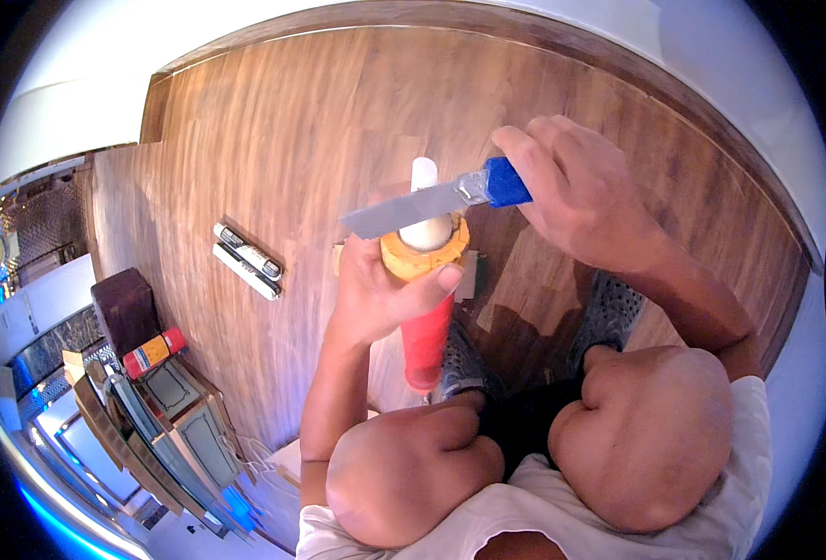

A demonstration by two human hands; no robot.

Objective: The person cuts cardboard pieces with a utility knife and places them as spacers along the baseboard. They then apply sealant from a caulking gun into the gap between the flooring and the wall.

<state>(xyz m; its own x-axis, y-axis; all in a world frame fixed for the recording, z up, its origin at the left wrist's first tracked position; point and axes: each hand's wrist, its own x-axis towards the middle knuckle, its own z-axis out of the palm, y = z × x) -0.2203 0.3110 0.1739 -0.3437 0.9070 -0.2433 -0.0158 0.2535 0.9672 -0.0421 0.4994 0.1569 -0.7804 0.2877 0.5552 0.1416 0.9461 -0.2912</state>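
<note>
My left hand (366,294) is wrapped round the front of a caulking gun with a red barrel (424,345) and an orange-yellow front ring (413,259). The gun stands up in front of me, a white nozzle (424,174) pointing away from my body. My right hand (576,191) grips the blue handle of a knife (403,211) with a broad grey blade. Its blade lies crosswise over the nozzle and hides part of it. Whether the edge touches the nozzle I cannot tell.
Two white-and-black tubes (248,261) lie on the wooden floor (273,140) to the left. Farther left are a brown box (129,304), a red-and-yellow container (154,352) and leaning panels (124,434). My bent knees are close below my hands. A skirting board (487,26) edges the floor.
</note>
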